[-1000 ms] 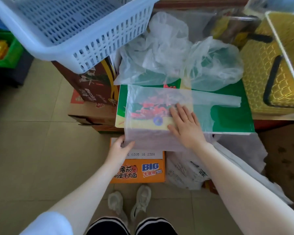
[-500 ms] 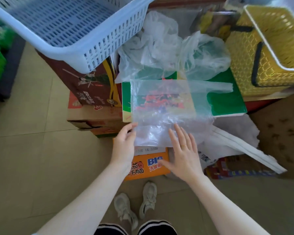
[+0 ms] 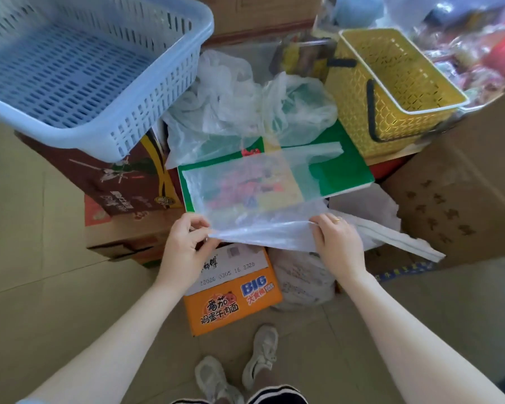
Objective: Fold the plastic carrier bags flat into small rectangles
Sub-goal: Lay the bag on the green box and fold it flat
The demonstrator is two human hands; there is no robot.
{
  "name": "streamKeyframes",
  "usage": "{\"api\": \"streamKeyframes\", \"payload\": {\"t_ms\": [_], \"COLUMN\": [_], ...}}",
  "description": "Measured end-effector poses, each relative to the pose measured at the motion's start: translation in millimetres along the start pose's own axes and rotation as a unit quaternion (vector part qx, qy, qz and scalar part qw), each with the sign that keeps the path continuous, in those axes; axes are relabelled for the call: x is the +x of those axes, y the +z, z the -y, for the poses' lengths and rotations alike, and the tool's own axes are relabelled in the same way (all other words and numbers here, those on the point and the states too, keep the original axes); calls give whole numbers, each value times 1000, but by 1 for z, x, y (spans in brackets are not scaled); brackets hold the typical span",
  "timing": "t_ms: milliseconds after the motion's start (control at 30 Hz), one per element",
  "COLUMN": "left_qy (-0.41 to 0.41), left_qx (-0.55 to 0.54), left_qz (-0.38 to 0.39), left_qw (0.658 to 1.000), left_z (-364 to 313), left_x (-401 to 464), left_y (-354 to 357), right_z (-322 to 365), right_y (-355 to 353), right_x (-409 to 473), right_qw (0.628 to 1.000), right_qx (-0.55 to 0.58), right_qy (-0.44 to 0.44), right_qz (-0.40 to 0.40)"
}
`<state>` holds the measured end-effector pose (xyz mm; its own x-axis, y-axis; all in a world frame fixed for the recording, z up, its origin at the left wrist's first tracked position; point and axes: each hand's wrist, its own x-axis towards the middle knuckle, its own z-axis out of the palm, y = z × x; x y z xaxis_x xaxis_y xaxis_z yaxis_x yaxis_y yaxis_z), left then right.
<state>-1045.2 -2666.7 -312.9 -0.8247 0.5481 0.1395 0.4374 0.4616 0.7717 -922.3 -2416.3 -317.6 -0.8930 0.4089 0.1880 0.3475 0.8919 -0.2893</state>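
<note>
pinching the near edge of the clear carrier bag, left hand and right hand each clamp a corner, seemingly to lift it for a fold. it lies flat across the green box, crumpled bags heaped behind.

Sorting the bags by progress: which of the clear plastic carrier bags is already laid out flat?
The clear plastic carrier bag spread on the green box, its near edge pinched by both hands; the other clear bags behind it lie crumpled in a heap.
</note>
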Motion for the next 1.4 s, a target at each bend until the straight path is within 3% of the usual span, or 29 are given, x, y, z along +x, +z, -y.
{"api": "streamKeyframes", "payload": {"t_ms": [167, 267, 333, 400, 500, 633, 767, 900, 1000, 1100, 1167, 1267, 1333, 1400], "left_qy": [-94, -179, -223, -247, -256, -256, -263, -276, -300, -333, -331, -333, -342, -337], "left_qx": [-99, -138, -119, -77, -19, 98, 233, 273, 297, 301, 272, 134, 59, 62], "left_qz": [24, -5, -17, -22, -22, -28, -16, -39, -44, -28, -31, -82, -135, -169], "left_qw": [990, 974, 967, 966, 966, 961, 936, 921, 906, 893, 903, 930, 928, 924], "left_z": [-16, -17, -10, -2, 2, 4, 3, 1, -1, -3, -1, 0, 2, 4], "left_x": [27, 48, 59, 67, 74, 86, 101, 111, 117, 125, 129, 129, 126, 120], "left_y": [-12, -7, 0, 9, 22, 34, 46, 59, 65, 68, 67, 59, 52, 44], "right_z": [-3, 8, 15, 18, 9, -24, -46, -42, -38, -37, -38, -37, -31, -20], "right_y": [-47, -64, -64, -51, -23, 0, 10, 13, 17, 18, 14, 2, -1, 4], "right_x": [44, 82, 104, 120, 138, 149, 156, 148, 144, 151, 166, 198, 221, 240], "right_qw": [985, 960, 941, 925, 908, 905, 930, 949, 946, 923, 906, 903, 905, 900], "right_qx": [94, 145, 100, -23, -119, -43, -56, -72, -37, -55, -89, -68, -47, -73], "right_qy": [5, 20, 2, -63, -83, -22, 15, -18, 0, 5, -17, -43, -66, -97], "right_qz": [144, 237, 324, 373, 393, 422, 364, 307, 323, 381, 414, 422, 417, 418]}}
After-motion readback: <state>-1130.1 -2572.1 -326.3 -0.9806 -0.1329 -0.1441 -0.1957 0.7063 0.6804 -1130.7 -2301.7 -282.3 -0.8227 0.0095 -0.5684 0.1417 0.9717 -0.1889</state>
